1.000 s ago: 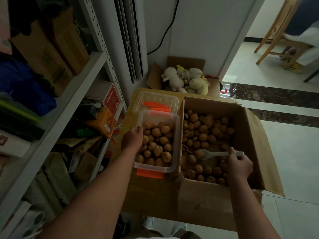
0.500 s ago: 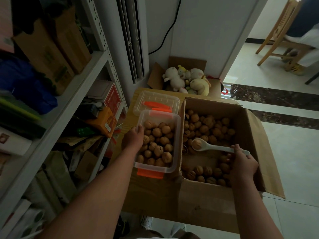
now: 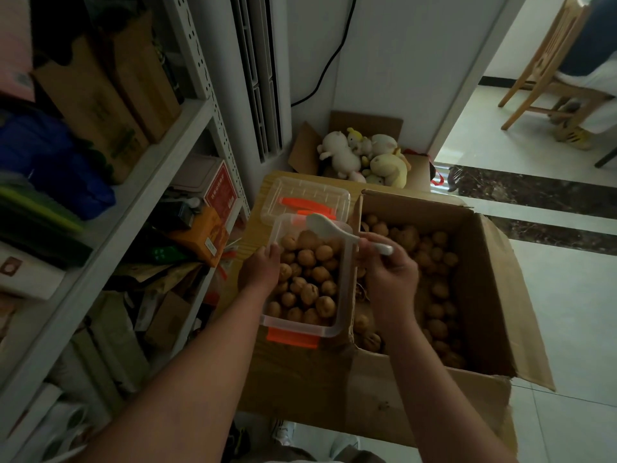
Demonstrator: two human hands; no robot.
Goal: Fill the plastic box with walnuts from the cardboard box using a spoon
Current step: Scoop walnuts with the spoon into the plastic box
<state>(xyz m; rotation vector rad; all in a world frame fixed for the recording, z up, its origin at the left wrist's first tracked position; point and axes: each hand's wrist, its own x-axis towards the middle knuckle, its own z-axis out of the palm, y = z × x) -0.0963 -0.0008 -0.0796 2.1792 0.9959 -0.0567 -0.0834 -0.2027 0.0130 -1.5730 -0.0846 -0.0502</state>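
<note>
A clear plastic box (image 3: 335, 330) with orange clips stands on a cardboard flap, holding several walnuts (image 3: 309, 282). My left hand (image 3: 260, 270) grips its left wall. My right hand (image 3: 389, 279) holds the handle of a white spoon (image 3: 329, 227), whose bowl is turned over the far end of the plastic box. To the right lies the open cardboard box (image 3: 480, 295) with more walnuts (image 3: 434, 262) in it.
The clear lid (image 3: 305, 200) with orange clips lies just behind the plastic box. A metal shelf (image 3: 140, 182) full of packages runs along the left. A small box of plush toys (image 3: 364, 155) sits behind. Tiled floor and a wooden chair (image 3: 547, 68) lie to the right.
My right hand lifted the spoon out of the cardboard box and swung it left over the plastic box, tipping it. My left hand stayed on the plastic box.
</note>
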